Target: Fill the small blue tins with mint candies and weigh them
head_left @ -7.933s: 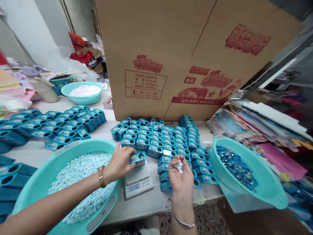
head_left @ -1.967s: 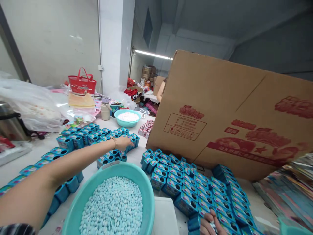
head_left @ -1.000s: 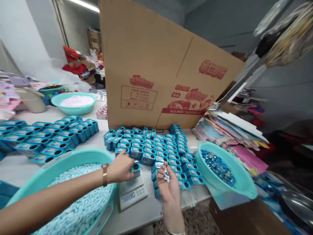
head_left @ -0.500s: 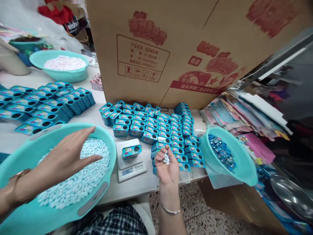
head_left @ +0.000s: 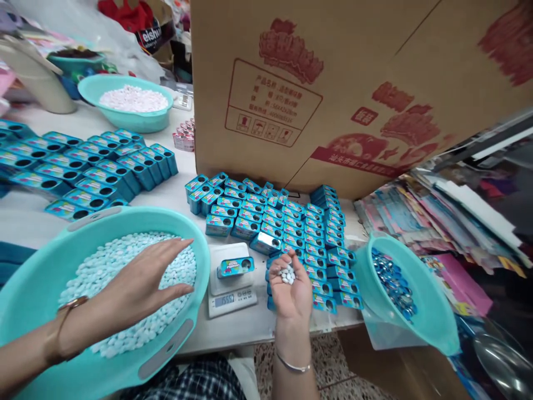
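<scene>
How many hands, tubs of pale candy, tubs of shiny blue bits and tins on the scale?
Hands: 2 (left hand, right hand)
Tubs of pale candy: 2 (near tub, far tub)
Tub of blue bits: 1
Tin on the scale: 1
Total: 6

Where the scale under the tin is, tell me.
Head view, left of centre: the scale stands between the basin of blue candies and the right hand.

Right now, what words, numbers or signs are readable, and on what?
"1555": scale display; decimal point unclear.
"CARAMELO", seemingly: blue box on the scale.
"eishu": black panel, back left.
"产品名称", "汕头市": carton; also umbrella sign.
Other print: too blurred or small.
</scene>
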Available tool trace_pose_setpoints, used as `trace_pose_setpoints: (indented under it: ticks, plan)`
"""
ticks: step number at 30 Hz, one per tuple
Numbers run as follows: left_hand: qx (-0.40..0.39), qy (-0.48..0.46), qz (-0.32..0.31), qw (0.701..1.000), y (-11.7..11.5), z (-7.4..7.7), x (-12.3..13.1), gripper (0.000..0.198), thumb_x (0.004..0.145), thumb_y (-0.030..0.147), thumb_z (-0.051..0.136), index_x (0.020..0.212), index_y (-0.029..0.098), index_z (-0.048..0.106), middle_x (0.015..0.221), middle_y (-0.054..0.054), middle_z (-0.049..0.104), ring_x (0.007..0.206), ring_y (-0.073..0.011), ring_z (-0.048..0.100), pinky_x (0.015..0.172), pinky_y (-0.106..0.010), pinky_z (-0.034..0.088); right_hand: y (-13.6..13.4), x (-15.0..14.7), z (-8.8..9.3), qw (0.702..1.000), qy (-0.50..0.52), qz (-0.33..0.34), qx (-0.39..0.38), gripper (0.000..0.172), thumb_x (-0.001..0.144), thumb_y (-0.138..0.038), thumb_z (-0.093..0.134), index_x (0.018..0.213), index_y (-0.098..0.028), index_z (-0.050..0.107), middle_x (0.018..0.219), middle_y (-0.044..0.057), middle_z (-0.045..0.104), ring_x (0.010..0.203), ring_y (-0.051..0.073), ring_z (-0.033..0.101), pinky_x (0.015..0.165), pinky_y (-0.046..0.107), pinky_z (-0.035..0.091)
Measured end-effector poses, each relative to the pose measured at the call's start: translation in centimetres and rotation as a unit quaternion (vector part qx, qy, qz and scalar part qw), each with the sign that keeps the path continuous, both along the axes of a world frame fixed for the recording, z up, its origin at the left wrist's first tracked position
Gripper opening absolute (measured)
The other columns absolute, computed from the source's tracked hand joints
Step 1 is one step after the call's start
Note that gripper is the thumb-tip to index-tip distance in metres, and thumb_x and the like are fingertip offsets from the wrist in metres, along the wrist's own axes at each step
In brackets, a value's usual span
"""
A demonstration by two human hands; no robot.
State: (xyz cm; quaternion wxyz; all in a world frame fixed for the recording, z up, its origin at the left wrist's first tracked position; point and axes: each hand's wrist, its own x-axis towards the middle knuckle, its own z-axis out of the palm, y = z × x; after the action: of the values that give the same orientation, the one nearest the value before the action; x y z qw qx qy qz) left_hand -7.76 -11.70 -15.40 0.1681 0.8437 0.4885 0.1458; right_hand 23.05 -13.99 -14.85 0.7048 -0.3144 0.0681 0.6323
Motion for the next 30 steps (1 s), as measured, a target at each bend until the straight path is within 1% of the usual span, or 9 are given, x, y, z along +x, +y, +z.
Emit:
trace_pose_setpoints:
  ticks: [5, 9, 12, 14, 18, 21, 23, 26, 30]
  plan:
    - [-0.005, -0.013, -0.079, 0.997, 0.8, 1.0, 5.1, 0.069, 0.083, 0.052, 0.058, 0.142, 0.025, 0.033, 0.142, -0.01, 0.047, 0.13, -0.0309, 0.042, 0.108, -0.047, 0.034, 0.7, -0.5, -0.2, 1.0, 0.005, -0.012, 0.003, 0.011, 0.079, -0.014, 0.06, 0.088, -0.019, 0.056, 0.067, -0.007, 0.048, 0.053, 0.004, 0.044, 0.048, 0.016, 0.04]
    - [-0.022, 0.031, -0.109, 0.993, 1.5, -0.2, 10.0, 0.063, 0.076, 0.038, 0.068, 0.131, 0.019, 0.043, 0.133, -0.013, 0.054, 0.127, -0.0331, 0.045, 0.11, -0.054, 0.024, 0.8, -0.7, -1.1, 0.997, -0.01, -0.059, -0.045, 0.008, 0.079, -0.014, 0.058, 0.086, -0.019, 0.058, 0.067, -0.005, 0.056, 0.059, 0.007, 0.055, 0.061, 0.022, 0.052]
    - [-0.058, 0.027, -0.103, 0.993, 1.8, -1.3, 12.0, 0.035, 0.077, 0.026, 0.061, 0.11, 0.018, 0.054, 0.107, -0.01, 0.066, 0.103, -0.0286, 0.06, 0.092, -0.042, 0.042, 0.3, -0.9, -1.6, 0.989, -0.002, -0.105, -0.1, 0.007, 0.083, -0.016, 0.054, 0.083, -0.019, 0.059, 0.066, -0.003, 0.061, 0.063, 0.01, 0.061, 0.074, 0.031, 0.056]
    - [-0.074, -0.008, -0.089, 0.993, 2.0, -1.1, 12.2, 0.026, 0.076, 0.021, 0.056, 0.102, 0.02, 0.056, 0.096, -0.006, 0.066, 0.088, -0.0239, 0.063, 0.076, -0.033, 0.046, -0.1, -1.1, -1.7, 0.987, 0.012, -0.121, -0.109, 0.008, 0.084, -0.017, 0.052, 0.081, -0.019, 0.059, 0.066, -0.002, 0.063, 0.066, 0.011, 0.063, 0.078, 0.034, 0.056]
    - [-0.027, -0.082, -0.075, 0.993, 2.1, 2.7, 10.2, 0.032, 0.077, 0.023, 0.057, 0.108, 0.022, 0.057, 0.102, -0.005, 0.061, 0.088, -0.0201, 0.061, 0.075, -0.029, 0.046, -0.1, -2.4, -0.8, 0.992, 0.037, -0.1, -0.071, 0.006, 0.083, -0.018, 0.056, 0.08, -0.019, 0.061, 0.07, 0.0, 0.067, 0.07, 0.012, 0.066, 0.081, 0.035, 0.055]
    - [0.014, -0.055, -0.059, 0.997, 1.8, 6.3, 6.9, 0.033, 0.08, 0.032, 0.058, 0.112, 0.024, 0.057, 0.106, -0.005, 0.061, 0.09, -0.0208, 0.062, 0.075, -0.03, 0.047, 0.5, -4.9, 0.4, 0.997, 0.053, -0.039, -0.033, 0.004, 0.081, -0.021, 0.059, 0.081, -0.019, 0.062, 0.073, 0.0, 0.069, 0.073, 0.013, 0.067, 0.08, 0.035, 0.055]
    - [0.031, -0.017, -0.026, 0.999, 1.5, 8.0, 4.0, 0.034, 0.079, 0.035, 0.058, 0.112, 0.024, 0.057, 0.106, -0.005, 0.062, 0.087, -0.0218, 0.063, 0.073, -0.031, 0.047, 0.9, -7.6, 1.0, 0.998, 0.064, 0.009, -0.026, 0.005, 0.08, -0.023, 0.06, 0.082, -0.02, 0.063, 0.073, -0.001, 0.07, 0.075, 0.015, 0.067, 0.08, 0.035, 0.054]
    - [0.055, 0.014, 0.051, 0.997, 0.9, 8.8, -0.4, 0.035, 0.077, 0.036, 0.06, 0.11, 0.024, 0.055, 0.105, -0.006, 0.064, 0.088, -0.0252, 0.064, 0.073, -0.035, 0.048, 1.1, -12.6, 1.1, 0.997, 0.029, 0.077, -0.006, 0.008, 0.078, -0.025, 0.061, 0.079, -0.019, 0.065, 0.077, 0.001, 0.072, 0.083, 0.016, 0.067, 0.084, 0.035, 0.051]
    - [0.079, 0.046, 0.105, 0.99, -0.2, 8.2, -4.9, 0.034, 0.079, 0.041, 0.059, 0.109, 0.026, 0.054, 0.108, -0.007, 0.065, 0.092, -0.0272, 0.065, 0.071, -0.035, 0.05, 0.6, -18.1, 0.1, 0.988, -0.087, 0.119, 0.044, 0.012, 0.074, -0.025, 0.063, 0.076, -0.015, 0.068, 0.086, 0.005, 0.073, 0.091, 0.016, 0.065, 0.092, 0.03, 0.046]
